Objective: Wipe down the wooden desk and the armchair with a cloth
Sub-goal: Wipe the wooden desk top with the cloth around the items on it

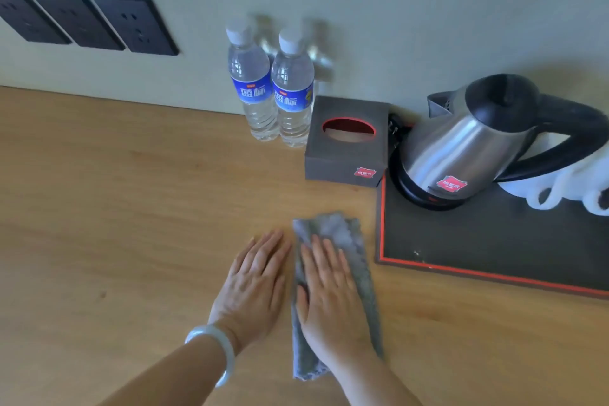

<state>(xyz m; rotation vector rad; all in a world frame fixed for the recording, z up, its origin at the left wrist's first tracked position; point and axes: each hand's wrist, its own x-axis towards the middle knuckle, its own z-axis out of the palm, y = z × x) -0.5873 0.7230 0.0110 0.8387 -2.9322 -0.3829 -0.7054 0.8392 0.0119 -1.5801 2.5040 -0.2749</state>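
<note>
That cloth (336, 277) looks soft and floppy, so keep your right hand (329, 293) flat on it, fingers spread open, left hand (253, 287) open beside it too.

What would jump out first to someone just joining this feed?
Two hands low in the middle: the right hand lies flat on a grey cloth on the wooden desk, and the left hand lies flat on bare wood beside it, a pale bracelet at its wrist. At right, a steel kettle stands on a dark red-edged tray. Behind, by the wall, are two water bottles and a dark tissue box.
</note>
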